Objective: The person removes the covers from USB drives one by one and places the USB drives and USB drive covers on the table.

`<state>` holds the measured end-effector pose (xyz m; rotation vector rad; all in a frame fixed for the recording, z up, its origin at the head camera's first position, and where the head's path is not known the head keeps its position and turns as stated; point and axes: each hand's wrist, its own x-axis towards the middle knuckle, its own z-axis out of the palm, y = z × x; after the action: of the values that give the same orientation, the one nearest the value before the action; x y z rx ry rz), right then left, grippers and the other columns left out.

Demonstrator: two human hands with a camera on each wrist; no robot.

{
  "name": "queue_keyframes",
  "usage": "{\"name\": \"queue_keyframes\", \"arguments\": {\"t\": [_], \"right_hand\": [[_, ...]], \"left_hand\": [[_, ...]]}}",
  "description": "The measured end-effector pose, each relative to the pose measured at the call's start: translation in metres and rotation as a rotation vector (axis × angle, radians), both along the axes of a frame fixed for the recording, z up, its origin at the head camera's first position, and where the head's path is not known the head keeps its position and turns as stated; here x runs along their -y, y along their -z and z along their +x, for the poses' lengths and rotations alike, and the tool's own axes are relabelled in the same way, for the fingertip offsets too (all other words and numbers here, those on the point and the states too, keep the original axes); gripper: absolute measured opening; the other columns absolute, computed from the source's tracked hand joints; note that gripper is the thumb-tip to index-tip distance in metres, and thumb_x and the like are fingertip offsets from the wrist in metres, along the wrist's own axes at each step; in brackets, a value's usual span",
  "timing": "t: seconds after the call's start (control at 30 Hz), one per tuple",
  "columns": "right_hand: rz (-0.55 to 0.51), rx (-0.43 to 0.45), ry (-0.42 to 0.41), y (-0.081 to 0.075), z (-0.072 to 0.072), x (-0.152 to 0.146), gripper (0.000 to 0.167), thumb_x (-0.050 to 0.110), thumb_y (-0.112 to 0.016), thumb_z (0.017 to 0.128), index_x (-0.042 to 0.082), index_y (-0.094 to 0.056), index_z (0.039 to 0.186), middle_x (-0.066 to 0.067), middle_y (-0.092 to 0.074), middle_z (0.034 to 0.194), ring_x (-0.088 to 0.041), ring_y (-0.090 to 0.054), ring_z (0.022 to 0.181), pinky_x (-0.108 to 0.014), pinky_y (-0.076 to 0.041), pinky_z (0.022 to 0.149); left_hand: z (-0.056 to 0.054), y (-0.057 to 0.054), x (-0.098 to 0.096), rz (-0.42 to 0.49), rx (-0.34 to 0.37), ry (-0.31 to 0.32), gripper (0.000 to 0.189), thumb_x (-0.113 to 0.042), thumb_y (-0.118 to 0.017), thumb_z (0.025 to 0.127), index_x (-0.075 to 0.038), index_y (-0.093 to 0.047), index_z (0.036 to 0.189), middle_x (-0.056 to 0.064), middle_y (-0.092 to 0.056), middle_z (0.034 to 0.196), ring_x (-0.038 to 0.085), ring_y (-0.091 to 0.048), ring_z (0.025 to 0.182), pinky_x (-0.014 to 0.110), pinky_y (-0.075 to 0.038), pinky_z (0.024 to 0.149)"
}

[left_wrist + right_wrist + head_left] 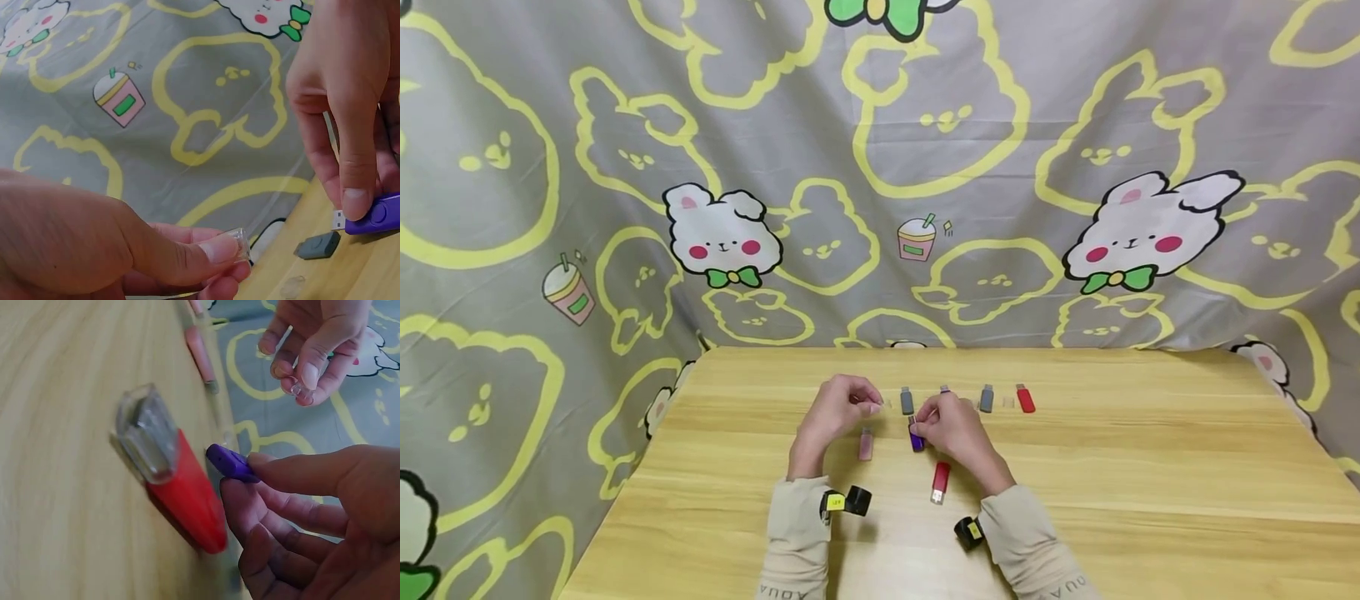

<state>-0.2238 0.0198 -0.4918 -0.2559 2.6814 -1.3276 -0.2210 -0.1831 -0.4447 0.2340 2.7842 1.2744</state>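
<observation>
Step in hand: uncapping, I reckon. The cap's off the purple USB stick (378, 216) and its metal connector (339, 219) is bare.
Left hand: my left hand (842, 406) has a clear cap (240, 246) pinched between thumb and fingers, nothing else in it.
Right hand: my right hand (953, 427) pinches the purple stick by its body, plug end toward the back. Can't tell if it touches the wood.
Next move: my guess, it calls for the cap to go down by the back row and the purple stick to be laid down too, in a gap, with small finger moves.
Back row: grey stick (907, 402) near my left fingertips, then another connector tip peeking past my right hand, a second grey stick (987, 399), a loose cap (1008, 402) and a far red stick (1026, 400) at the right end. The loose cap is see-through, so easy to knock, imo.
Near side: pink stick (866, 446) by my left wrist, near red stick (941, 477) with its clear cap on, between my forearms. I'd watch my right wrist around that one.
Edges: the worktop (1150, 475) meets the curtain (955, 287) just behind the row, so not much reach that way.
Open room: plenty of bare wood out to the right, some on the left.
</observation>
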Motion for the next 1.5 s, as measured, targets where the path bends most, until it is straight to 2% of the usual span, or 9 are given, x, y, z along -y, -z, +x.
{"name": "queue_keyframes", "arguments": {"t": [0.3, 0.43, 0.63, 0.87, 0.97, 1.13, 1.2, 1.37, 1.5], "right_hand": [[0.053, -0.022, 0.019, 0.003, 0.002, 0.001, 0.018, 0.011, -0.085, 0.085, 0.008, -0.069, 0.077, 0.002, -0.063, 0.064, -0.012, -0.058, 0.057, -0.027, -0.045, 0.053], [0.060, -0.022, 0.011, 0.000, 0.004, -0.001, 0.018, 0.013, -0.082, 0.088, 0.008, -0.069, 0.078, 0.003, -0.062, 0.062, -0.011, -0.057, 0.055, -0.025, -0.044, 0.052], [0.035, -0.010, 0.014, -0.016, 0.007, -0.019, 0.012, 0.013, -0.077, 0.093, 0.007, -0.071, 0.084, -0.001, -0.062, 0.061, -0.012, -0.054, 0.050, -0.027, -0.043, 0.052], [0.052, 0.035, -0.018, -0.032, 0.015, -0.040, 0.008, 0.011, -0.075, 0.094, 0.006, -0.071, 0.090, -0.006, -0.069, 0.071, -0.021, -0.065, 0.061, -0.031, -0.047, 0.060], [0.076, 0.056, -0.089, -0.035, 0.019, -0.044, 0.004, 0.008, -0.075, 0.093, 0.005, -0.072, 0.093, -0.004, -0.068, 0.073, -0.019, -0.062, 0.063, -0.030, -0.047, 0.059], [0.109, 0.002, -0.337, -0.036, 0.024, -0.048, 0.010, -0.004, -0.075, 0.088, 0.003, -0.073, 0.096, -0.001, -0.065, 0.077, -0.014, -0.056, 0.068, -0.027, -0.047, 0.062], [0.105, -0.033, -0.406, -0.035, 0.025, -0.049, 0.012, -0.008, -0.074, 0.087, 0.002, -0.073, 0.095, -0.001, -0.065, 0.079, -0.014, -0.055, 0.070, -0.027, -0.046, 0.063], [0.108, -0.073, -0.441, -0.034, 0.026, -0.048, 0.014, -0.010, -0.074, 0.085, 0.003, -0.073, 0.091, -0.002, -0.065, 0.079, -0.015, -0.055, 0.072, -0.029, -0.048, 0.065], [0.127, -0.082, -0.456, -0.033, 0.028, -0.046, 0.014, -0.008, -0.078, 0.084, 0.003, -0.075, 0.091, -0.002, -0.068, 0.083, -0.018, -0.058, 0.078, -0.036, -0.052, 0.073]], "left_hand": [[-0.004, 0.012, -0.008, -0.064, 0.050, 0.050, 0.006, 0.000, -0.074, 0.092, -0.003, -0.075, 0.087, 0.003, -0.068, 0.077, 0.015, -0.061, 0.071, 0.033, -0.050, 0.072], [-0.003, 0.015, -0.013, -0.069, 0.068, 0.054, 0.008, 0.002, -0.073, 0.092, -0.003, -0.076, 0.086, 0.007, -0.071, 0.077, 0.023, -0.068, 0.062, 0.034, -0.053, 0.075], [-0.001, 0.018, -0.022, -0.036, 0.123, 0.081, 0.009, 0.006, -0.070, 0.093, 0.002, -0.077, 0.088, 0.014, -0.073, 0.079, 0.036, -0.066, 0.048, 0.037, -0.057, 0.053], [0.001, 0.024, -0.030, -0.124, 0.120, 0.056, 0.011, 0.008, -0.072, 0.091, 0.000, -0.080, 0.088, 0.013, -0.074, 0.088, 0.030, -0.064, 0.044, 0.030, -0.050, 0.040], [0.001, 0.025, -0.031, -0.147, 0.117, 0.024, 0.013, 0.009, -0.072, 0.090, -0.001, -0.080, 0.087, 0.014, -0.074, 0.092, 0.027, -0.063, 0.043, 0.030, -0.050, 0.039], [0.000, 0.027, -0.031, -0.165, 0.104, -0.027, 0.014, 0.009, -0.075, 0.087, -0.003, -0.081, 0.084, 0.012, -0.074, 0.090, 0.025, -0.063, 0.043, 0.027, -0.048, 0.038], [0.000, 0.028, -0.031, -0.170, 0.090, -0.034, 0.013, 0.008, -0.076, 0.086, -0.004, -0.081, 0.083, 0.011, -0.074, 0.089, 0.025, -0.063, 0.043, 0.026, -0.047, 0.038], [0.001, 0.030, -0.033, -0.158, 0.075, -0.059, 0.013, 0.006, -0.077, 0.086, -0.003, -0.078, 0.078, 0.010, -0.072, 0.087, 0.025, -0.063, 0.043, 0.026, -0.046, 0.037], [0.001, 0.030, -0.032, -0.134, 0.085, -0.062, 0.013, 0.006, -0.076, 0.088, -0.003, -0.074, 0.079, 0.009, -0.070, 0.078, 0.025, -0.062, 0.042, 0.026, -0.045, 0.036]]}}
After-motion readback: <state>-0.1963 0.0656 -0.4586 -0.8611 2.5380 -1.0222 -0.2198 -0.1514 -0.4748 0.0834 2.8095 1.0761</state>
